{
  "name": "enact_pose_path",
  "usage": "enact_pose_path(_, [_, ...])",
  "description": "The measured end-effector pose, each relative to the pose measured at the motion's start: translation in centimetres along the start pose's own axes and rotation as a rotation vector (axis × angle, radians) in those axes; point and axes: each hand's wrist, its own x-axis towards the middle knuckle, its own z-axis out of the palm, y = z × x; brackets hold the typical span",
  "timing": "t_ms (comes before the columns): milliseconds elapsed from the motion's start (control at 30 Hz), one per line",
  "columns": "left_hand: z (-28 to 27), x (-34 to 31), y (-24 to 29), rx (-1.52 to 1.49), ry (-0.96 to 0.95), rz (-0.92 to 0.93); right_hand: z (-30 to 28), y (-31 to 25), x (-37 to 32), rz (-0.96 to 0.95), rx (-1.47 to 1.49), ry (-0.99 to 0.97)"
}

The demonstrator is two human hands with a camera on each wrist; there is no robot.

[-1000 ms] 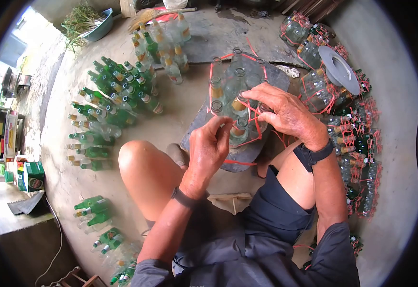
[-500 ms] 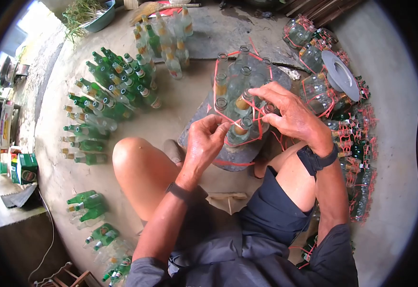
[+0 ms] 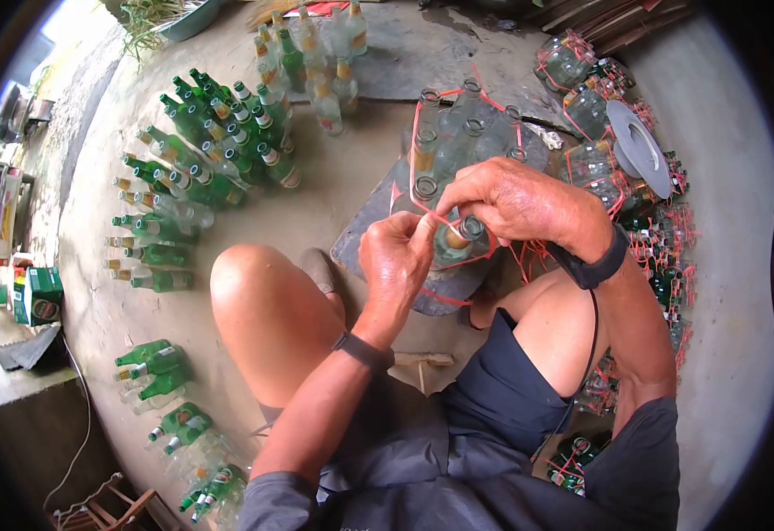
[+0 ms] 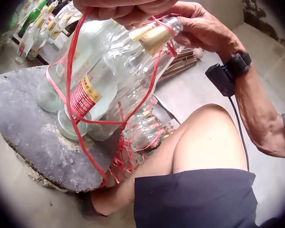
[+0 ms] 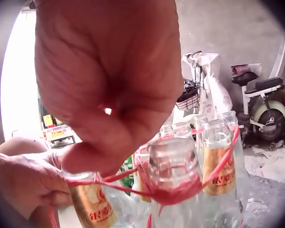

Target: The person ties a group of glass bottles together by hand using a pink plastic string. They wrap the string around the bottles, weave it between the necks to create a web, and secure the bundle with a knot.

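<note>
A cluster of clear glass bottles (image 3: 424, 188) stands upright on a dark stone slab (image 4: 19, 109). Red plastic string (image 4: 74, 40) loops around their necks and lower bodies. At the near side of the cluster, my left hand (image 3: 396, 257) pinches the string between thumb and forefinger, beside the front bottle (image 3: 471, 228). Opposite it, my right hand (image 3: 528, 203) bends over the same bottle neck, fingers curled on the string. In the right wrist view the string runs from under these fingers around a neighbouring bottle neck (image 5: 173, 159). The right palm hides part of the string.
Many green and clear bottles (image 3: 196, 177) stand on the floor to the left. String-tied bundles (image 3: 657, 230) line the right wall, with a grey hat-like disc (image 3: 637, 149) on top. Loose red string (image 4: 123, 164) hangs beside the slab. A scooter (image 5: 266, 104) stands farther back.
My right hand has turned and moved in toward the left, its fingers now curled at the front bottle's neck. My left hand stays close by, still pinching the string.
</note>
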Motion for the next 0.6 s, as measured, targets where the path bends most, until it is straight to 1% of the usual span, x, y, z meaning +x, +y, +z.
enact_pose_path(33, [0.2,0.1,0.0,0.008,0.016,0.001,-0.3,-0.1,0.3,0.047,0.055,-0.102])
enact_pose_path(67, [0.3,0.1,-0.1,0.017,0.032,0.001,-0.5,-0.3,0.5,0.048,0.056,-0.106])
enact_pose_path(133, [0.9,0.0,-0.6,0.004,0.047,0.01,-1.0,-0.5,0.9,0.265,0.285,-0.268])
enact_pose_path(233, [1.3,-0.1,-1.1,-0.002,0.074,0.044,-0.9,0.0,1.2,0.285,0.303,-0.31])
enact_pose_path(300, [1.3,-0.1,-1.2,0.001,0.086,0.065,-0.8,0.4,1.2,0.264,0.329,-0.303])
enact_pose_path(367, [1.1,0.0,-1.1,0.026,0.059,0.022,-0.5,1.2,1.0,0.243,0.356,-0.295])
enact_pose_path(400, [1.1,0.0,-0.8,0.025,0.061,0.019,-0.3,1.5,1.2,0.167,0.286,-0.282])
enact_pose_path(467, [1.1,-0.2,-0.4,0.036,0.061,-0.024,-0.4,1.5,1.3,0.093,0.221,-0.27])
enact_pose_path(533, [1.0,-0.3,-0.2,0.021,0.048,-0.03,-2.3,-1.6,2.4,0.536,0.307,-0.475])
enact_pose_path(567, [0.9,-0.3,-0.2,0.002,0.041,-0.035,-2.0,-1.1,2.4,0.535,0.301,-0.479])
enact_pose_path(600, [0.8,-0.3,0.0,0.0,0.043,-0.036,-1.5,-0.5,2.3,0.382,0.177,-0.432])
